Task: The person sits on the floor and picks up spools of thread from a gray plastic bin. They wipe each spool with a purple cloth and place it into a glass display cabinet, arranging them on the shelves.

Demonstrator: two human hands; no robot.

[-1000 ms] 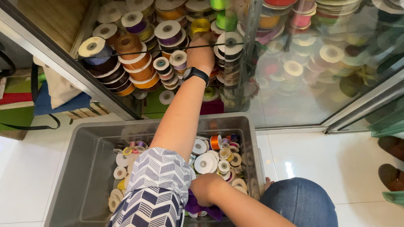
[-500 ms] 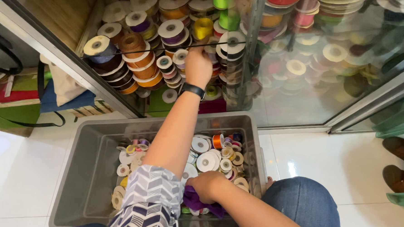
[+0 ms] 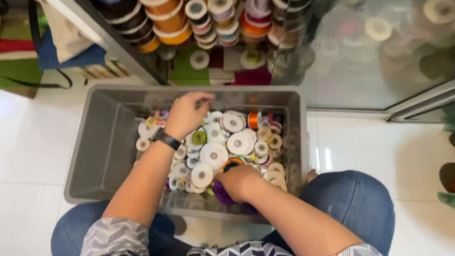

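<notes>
down in the grey plastic bin [image 3: 91, 153] on the white tiled floor [image 3: 12, 144], the right hand [image 3: 240, 182] has its grip closed on a purple ribbon spool [image 3: 222, 193] at six o'clock in the pile of ribbon spools [image 3: 221, 143]. the left hand [image 3: 187, 113] hovers near eleven o'clock, fingers loosely curled, holding nothing that shows. the spool lies flat, nearer the right hand. at twelve o'clock stands a glass cabinet [image 3: 384, 63] stacked with more spools.
</notes>
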